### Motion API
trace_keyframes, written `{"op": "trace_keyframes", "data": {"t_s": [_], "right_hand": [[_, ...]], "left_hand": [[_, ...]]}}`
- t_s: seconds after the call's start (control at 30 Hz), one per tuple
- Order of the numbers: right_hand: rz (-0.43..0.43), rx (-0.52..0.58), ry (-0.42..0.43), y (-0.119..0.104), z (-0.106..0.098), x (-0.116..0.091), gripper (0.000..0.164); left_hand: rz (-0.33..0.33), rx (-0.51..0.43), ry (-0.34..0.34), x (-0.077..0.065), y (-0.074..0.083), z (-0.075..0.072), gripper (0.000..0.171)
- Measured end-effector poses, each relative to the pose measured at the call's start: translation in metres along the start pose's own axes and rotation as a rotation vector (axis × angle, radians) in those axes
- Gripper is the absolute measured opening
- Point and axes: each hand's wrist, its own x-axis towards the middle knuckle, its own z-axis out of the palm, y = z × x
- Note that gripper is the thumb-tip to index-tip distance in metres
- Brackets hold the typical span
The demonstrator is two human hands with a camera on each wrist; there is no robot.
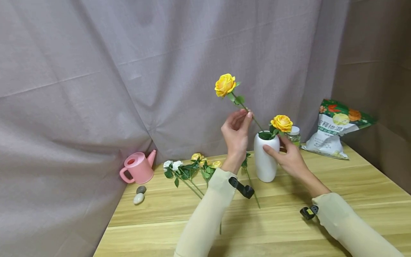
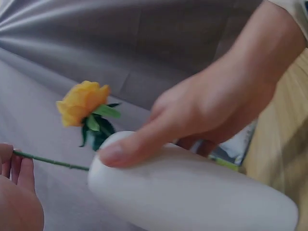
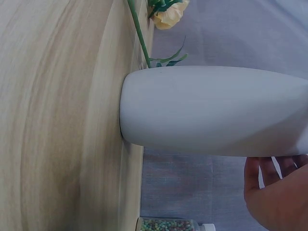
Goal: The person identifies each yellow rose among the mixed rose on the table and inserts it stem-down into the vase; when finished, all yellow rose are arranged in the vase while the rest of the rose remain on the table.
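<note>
One pinched rose [image 1: 238,100] shows its bloom [image 1: 225,85] only in the head view.

Soft light fills the head view, but the grey-brown cloth curtain [image 1: 366,64] looks dark well right of the fingers of the right hand [image 1: 291,159]. A dim shadow lies on the yellow wooden table [image 1: 244,225] below the fingers of the left hand [image 1: 237,137]. Both wrist views look duller and a bit fuzzy, with grey shade on the smooth white vase [image 3: 207,111] beside the right fingers.
</note>
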Motion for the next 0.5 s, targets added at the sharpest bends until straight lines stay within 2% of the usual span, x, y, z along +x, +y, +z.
{"op": "trace_keyframes", "data": {"t_s": [0.1,0.23,0.37,0.5], "right_hand": [[-0.004,0.002,0.003,0.001,0.0,0.001,0.062],[-0.007,-0.01,0.006,0.001,-0.001,0.001,0.061],[-0.009,-0.03,0.01,0.001,-0.001,0.001,0.061],[-0.007,-0.031,0.005,-0.001,0.0,0.0,0.062]], "left_hand": [[-0.007,0.095,0.004,-0.005,-0.006,-0.002,0.024],[-0.051,0.203,0.014,-0.011,-0.015,-0.004,0.022],[-0.101,0.268,-0.003,-0.015,-0.026,-0.007,0.019],[-0.125,0.333,-0.026,-0.019,-0.033,-0.008,0.018]]}}
